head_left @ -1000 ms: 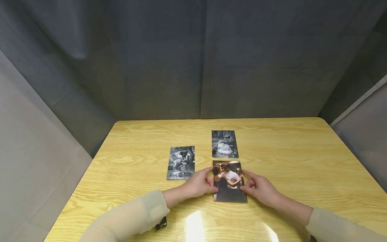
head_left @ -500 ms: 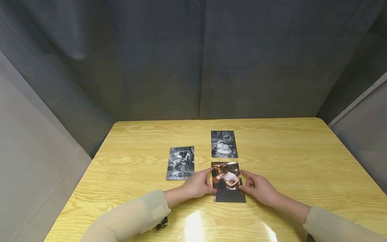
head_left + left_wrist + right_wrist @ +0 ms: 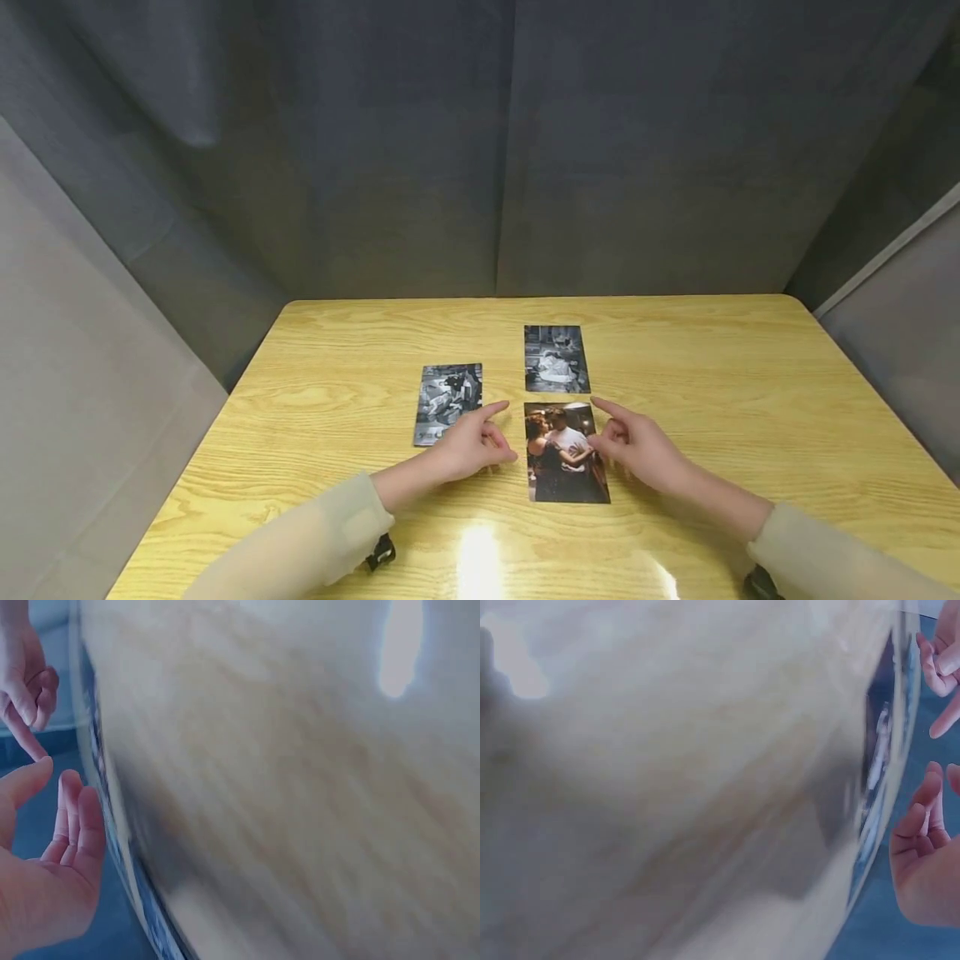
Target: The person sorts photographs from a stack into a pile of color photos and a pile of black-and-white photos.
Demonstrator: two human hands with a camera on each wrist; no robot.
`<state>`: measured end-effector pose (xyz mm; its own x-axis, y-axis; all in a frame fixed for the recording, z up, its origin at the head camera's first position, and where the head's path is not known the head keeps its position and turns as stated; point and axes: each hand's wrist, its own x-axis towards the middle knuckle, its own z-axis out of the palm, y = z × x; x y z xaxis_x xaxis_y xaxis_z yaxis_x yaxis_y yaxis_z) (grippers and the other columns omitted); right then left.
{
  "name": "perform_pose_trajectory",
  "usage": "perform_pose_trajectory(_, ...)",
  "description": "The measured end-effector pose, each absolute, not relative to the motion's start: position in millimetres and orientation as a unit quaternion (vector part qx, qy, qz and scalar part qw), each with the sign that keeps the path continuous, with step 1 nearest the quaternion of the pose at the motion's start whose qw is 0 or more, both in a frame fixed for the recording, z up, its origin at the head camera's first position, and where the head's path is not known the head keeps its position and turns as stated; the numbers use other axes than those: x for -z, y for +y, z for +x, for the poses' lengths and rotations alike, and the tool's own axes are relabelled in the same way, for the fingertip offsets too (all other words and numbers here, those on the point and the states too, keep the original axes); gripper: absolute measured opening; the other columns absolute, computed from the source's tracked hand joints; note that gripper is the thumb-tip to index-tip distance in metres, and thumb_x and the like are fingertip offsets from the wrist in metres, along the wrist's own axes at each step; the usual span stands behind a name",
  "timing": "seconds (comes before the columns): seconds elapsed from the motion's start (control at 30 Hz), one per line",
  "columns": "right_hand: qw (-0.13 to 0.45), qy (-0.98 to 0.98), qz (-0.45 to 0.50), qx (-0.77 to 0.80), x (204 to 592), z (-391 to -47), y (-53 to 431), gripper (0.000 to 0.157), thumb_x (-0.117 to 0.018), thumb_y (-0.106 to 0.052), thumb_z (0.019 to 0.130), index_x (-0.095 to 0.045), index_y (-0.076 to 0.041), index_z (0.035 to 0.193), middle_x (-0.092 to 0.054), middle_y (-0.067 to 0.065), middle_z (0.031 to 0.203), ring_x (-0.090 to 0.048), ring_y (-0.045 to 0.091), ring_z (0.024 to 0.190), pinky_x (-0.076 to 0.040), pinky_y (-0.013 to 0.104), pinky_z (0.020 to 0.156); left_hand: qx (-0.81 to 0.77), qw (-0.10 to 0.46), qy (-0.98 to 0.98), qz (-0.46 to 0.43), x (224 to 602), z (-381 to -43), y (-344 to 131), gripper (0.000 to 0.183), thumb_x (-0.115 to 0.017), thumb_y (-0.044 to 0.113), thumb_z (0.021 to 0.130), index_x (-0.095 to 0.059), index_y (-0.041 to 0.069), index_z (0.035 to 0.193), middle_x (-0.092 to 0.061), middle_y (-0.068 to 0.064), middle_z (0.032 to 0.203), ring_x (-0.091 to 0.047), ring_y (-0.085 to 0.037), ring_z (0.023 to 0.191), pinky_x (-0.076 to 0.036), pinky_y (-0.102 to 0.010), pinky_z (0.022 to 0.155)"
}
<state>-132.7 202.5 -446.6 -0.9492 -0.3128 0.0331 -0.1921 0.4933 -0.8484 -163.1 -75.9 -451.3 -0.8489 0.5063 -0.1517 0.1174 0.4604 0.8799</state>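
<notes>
A colour photo (image 3: 566,467) of a couple lies flat on the wooden table, just in front of a black-and-white photo (image 3: 557,358). To its left my left hand (image 3: 468,446) hovers apart from it, thumb and index finger spread and nothing between them. That hand partly covers the near corner of another black-and-white photo (image 3: 442,400). At the colour photo's right edge is my right hand (image 3: 645,450), index finger extended and thumb tip over the edge; whether the thumb touches it I cannot tell. In the left wrist view, the left hand (image 3: 60,862) has loosely bent fingers and holds nothing.
The yellow wood-grain table (image 3: 337,350) ends at a dark grey curtain (image 3: 390,167) behind. Pale panels (image 3: 82,375) stand at the left and right sides. A bright glare patch (image 3: 478,558) lies on the near tabletop. Dark straps (image 3: 381,552) show at both sleeves.
My left hand has let go of the colour photo and moved off to the left. The right hand's fingers have spread and shifted slightly away from me; the photo stays where it was.
</notes>
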Motion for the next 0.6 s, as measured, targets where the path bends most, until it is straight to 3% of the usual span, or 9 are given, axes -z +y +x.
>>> perform_pose_trajectory(0.3,0.060,0.868,-0.152,0.469,439.4,-158.2,161.2,0.066,-0.068,-0.010,0.092,-0.035,0.009,0.145,-0.064,0.003,0.089,-0.060,0.021,0.073,-0.044,0.026,0.055,-0.487,0.160,0.840,0.179,446.4,-166.2,-116.6,0.074,-0.075,0.009,0.086,-0.035,-0.001,0.148,-0.066,0.001,0.080,-0.064,-0.030,0.066,-0.048,-0.030,0.051)
perform_pose_trajectory(0.43,0.062,0.866,-0.144,0.474,441.9,-168.3,134.0,0.064,-0.068,-0.012,0.092,-0.037,0.005,0.146,-0.063,0.010,0.105,-0.063,0.024,0.089,-0.050,0.029,0.064,-0.464,0.101,0.863,0.174,447.1,-168.0,-135.4,0.068,-0.077,0.013,0.085,-0.044,0.000,0.143,-0.065,0.003,0.083,-0.060,-0.024,0.063,-0.046,-0.028,0.049)
perform_pose_trajectory(0.6,0.065,0.878,-0.134,0.454,445.1,-176.6,102.6,0.064,-0.069,-0.015,0.092,-0.039,0.002,0.146,-0.060,0.013,0.121,-0.059,0.027,0.105,-0.050,0.039,0.082,-0.423,0.014,0.894,0.150,450.3,-176.6,-162.0,0.065,-0.080,0.016,0.082,-0.052,0.004,0.139,-0.064,-0.005,0.100,-0.060,-0.021,0.083,-0.049,-0.030,0.064)
